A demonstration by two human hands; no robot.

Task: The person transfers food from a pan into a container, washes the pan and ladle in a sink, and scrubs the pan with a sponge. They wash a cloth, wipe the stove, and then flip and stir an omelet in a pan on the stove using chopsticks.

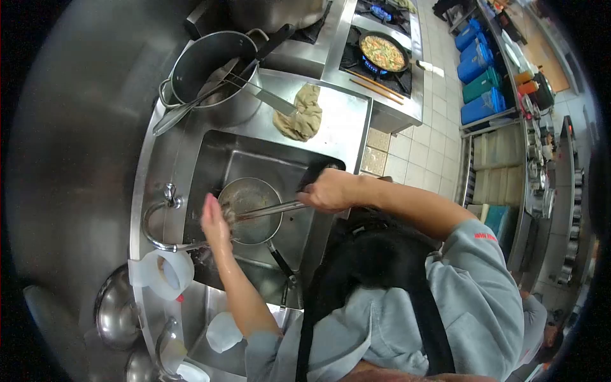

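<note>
A round metal pan (251,191) sits in the steel sink (293,159). My right hand (328,190) is closed round the end of a long metal utensil (273,209), whose far end reaches over the pan. Beside that far end, at the pan's left edge, is my left hand (216,221), its fingers stretched out and slightly blurred. The curved faucet (153,226) ends just below my left hand. A black-handled item (279,258) lies in the lower part of the sink.
A large pot (184,67) with utensils and a crumpled cloth (304,114) stand beyond the sink. On the stove, a pan of food (383,52) sits over a flame, near chopsticks (377,89). A white jug (172,274) is at lower left.
</note>
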